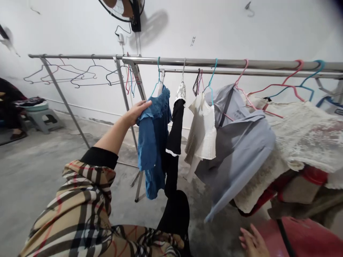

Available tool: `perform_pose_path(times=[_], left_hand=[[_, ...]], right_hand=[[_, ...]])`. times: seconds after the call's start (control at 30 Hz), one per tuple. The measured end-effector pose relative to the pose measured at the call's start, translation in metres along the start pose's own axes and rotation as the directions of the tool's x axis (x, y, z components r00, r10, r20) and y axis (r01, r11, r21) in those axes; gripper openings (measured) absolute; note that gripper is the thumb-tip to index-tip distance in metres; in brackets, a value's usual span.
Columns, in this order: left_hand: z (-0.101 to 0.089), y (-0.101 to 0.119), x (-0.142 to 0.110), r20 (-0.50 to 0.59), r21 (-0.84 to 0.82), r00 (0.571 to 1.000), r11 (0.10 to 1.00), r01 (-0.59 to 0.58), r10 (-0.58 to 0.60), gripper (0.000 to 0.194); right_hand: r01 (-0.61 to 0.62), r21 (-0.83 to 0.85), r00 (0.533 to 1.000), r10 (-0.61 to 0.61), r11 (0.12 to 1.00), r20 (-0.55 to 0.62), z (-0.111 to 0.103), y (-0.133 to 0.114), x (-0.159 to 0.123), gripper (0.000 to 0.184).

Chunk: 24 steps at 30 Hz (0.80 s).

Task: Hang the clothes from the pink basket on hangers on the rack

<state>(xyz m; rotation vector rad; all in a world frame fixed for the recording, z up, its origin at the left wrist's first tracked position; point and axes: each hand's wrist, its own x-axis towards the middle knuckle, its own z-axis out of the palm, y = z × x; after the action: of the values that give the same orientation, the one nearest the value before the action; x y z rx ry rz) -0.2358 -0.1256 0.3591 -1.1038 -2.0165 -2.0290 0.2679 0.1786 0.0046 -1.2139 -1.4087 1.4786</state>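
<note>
My left hand [136,112] is up at the blue top [154,142], open, with the fingers [142,106] flat and together against its upper edge; no clear grip. My right hand [253,242] is low at the bottom of the view, open with fingers spread, holding nothing, just beside a pink tub [300,235]. Above the tub is a heap of red and tan cloth [297,189]; I can't tell if it's in the tub. My left arm has a plaid sleeve [77,203] with a black cuff [99,157]. The blue top hangs from a teal hanger [158,73] on a steel rail [214,62]. Right beside it is a black top [174,142] with a silvery collar, its lower end reaching down near my sleeve. Further right along the rail are a white top [203,132], a gray shirt [235,150] on a pink hanger [242,73], and a cream lace top [302,135]. Dark wire hangers [64,75] hang on the rack's left section. Past them are a stool [45,119] on the concrete floor [32,185], a person in dark clothes [9,107] at the stool, and a wall fan [125,10] above.
</note>
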Motion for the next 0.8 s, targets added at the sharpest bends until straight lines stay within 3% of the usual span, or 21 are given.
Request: perform_pose_path(times=[0.07,0.13,0.23,0.3,0.37,0.43,0.5,0.6,0.7,0.8], left_hand=[[0.001,0.006,-0.005,0.074,-0.073,0.991,0.991,0.115,-0.110,0.048],[0.002,0.015,-0.012,0.057,-0.094,0.988,0.984,0.152,-0.147,0.043],[0.005,0.030,-0.020,-0.042,0.049,0.996,0.996,0.077,-0.075,0.039],[0.008,0.042,-0.027,-0.112,0.249,0.993,0.968,0.005,0.024,0.038],[0.012,0.051,-0.036,-0.198,0.523,0.963,0.850,-0.053,0.182,0.038],[0.016,0.057,-0.047,-0.228,0.760,0.905,0.647,-0.066,0.360,0.040],[0.018,0.057,-0.058,-0.167,0.882,0.868,0.465,-0.080,0.467,0.042],[0.021,0.047,-0.073,-0.012,0.932,0.871,0.320,-0.168,0.492,0.042],[0.030,0.030,-0.086,0.047,0.921,0.899,0.328,-0.208,0.436,0.041],[0.053,0.019,-0.110,0.063,0.838,0.955,0.504,-0.208,0.290,0.039]], right_hand=[[-0.022,-0.002,1.000,0.022,1.000,0.009,-0.007,0.004,-0.005,0.082],[-0.030,-0.018,1.000,0.030,0.999,0.002,-0.011,0.003,-0.012,0.081],[-0.041,-0.039,0.999,0.041,0.998,0.001,-0.012,-0.004,-0.022,0.081],[-0.044,-0.035,0.999,0.045,0.998,0.009,-0.010,-0.011,-0.028,0.082],[-0.040,-0.034,0.999,0.041,0.999,0.020,-0.005,-0.019,-0.032,0.083],[-0.031,-0.049,0.999,0.033,0.998,0.042,0.003,-0.026,-0.035,0.082],[-0.012,-0.067,0.997,0.017,0.998,0.080,0.011,-0.032,-0.037,0.081],[0.026,-0.087,0.991,-0.015,0.996,0.132,0.024,-0.039,-0.040,0.079],[0.078,-0.112,0.982,-0.057,0.991,0.182,0.037,-0.049,-0.042,0.075],[0.218,-0.133,0.935,-0.168,0.967,0.312,0.057,-0.071,-0.051,0.070]])
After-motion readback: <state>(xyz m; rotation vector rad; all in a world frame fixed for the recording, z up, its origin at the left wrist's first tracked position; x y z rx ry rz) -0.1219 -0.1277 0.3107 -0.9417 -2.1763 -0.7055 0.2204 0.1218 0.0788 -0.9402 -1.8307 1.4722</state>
